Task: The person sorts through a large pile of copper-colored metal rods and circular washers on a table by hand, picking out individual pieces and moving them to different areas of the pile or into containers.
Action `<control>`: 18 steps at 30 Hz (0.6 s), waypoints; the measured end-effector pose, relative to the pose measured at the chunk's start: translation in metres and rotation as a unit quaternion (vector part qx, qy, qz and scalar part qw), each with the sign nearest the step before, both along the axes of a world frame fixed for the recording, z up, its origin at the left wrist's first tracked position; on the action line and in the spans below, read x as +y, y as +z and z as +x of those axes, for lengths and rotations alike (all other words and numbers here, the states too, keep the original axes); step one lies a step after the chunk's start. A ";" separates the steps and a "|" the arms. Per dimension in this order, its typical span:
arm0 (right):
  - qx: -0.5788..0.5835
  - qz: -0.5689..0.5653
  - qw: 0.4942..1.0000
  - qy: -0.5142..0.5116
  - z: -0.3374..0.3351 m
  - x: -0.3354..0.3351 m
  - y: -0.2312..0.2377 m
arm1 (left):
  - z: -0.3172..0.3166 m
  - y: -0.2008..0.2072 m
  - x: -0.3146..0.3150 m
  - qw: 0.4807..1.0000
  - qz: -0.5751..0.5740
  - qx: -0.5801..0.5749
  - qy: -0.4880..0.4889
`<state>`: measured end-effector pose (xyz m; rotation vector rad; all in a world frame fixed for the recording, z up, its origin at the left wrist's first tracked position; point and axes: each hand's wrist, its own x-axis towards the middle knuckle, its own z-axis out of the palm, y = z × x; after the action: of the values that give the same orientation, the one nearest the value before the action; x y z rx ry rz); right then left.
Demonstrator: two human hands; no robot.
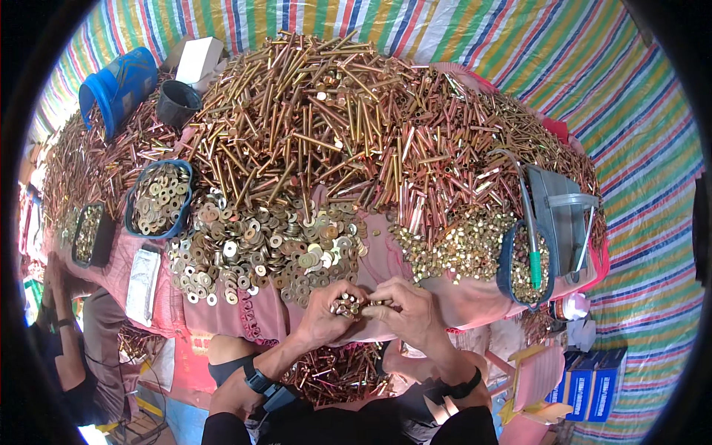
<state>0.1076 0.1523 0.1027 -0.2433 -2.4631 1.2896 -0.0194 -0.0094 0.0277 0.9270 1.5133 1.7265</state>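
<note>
In front of my body, at the near edge of a cloth-covered table, my left hand (326, 314) is closed around a bunch of brass-coloured bolts (345, 305), whose ends stick out toward the right. My right hand (406, 311) is beside it, thumb and fingers pinching a small golden piece (380, 302) that looks like a bolt end; its exact kind is partly hidden by the fingers. Just beyond my left hand spreads a pile of flat round washers (252, 245). A pile of small golden nuts (452, 248) lies beyond my right hand.
A big heap of long bolts (311, 119) covers the table's far side. Around it are a blue bucket (122, 85), a black pot (178, 102), a washer basket (185, 211) and a nut basket (504, 271) holding a green-handled tool (535, 267). Another person's arm (67, 326) shows at left.
</note>
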 end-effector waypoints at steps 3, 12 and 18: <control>0.004 -0.010 1.000 0.028 0.001 0.006 0.002 | 0.000 0.001 0.002 0.999 0.024 0.030 0.008; -0.017 -0.040 0.999 -0.023 0.002 0.010 -0.018 | 0.000 0.003 0.003 0.999 0.037 -0.006 0.010; -0.065 -0.284 0.948 -0.124 -0.002 0.037 -0.033 | 0.001 0.001 0.000 0.996 0.013 0.091 0.021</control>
<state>0.1056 0.1895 0.0695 -0.7745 -2.0088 1.8812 -0.0188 -0.0090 0.0285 1.0974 1.6397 1.7339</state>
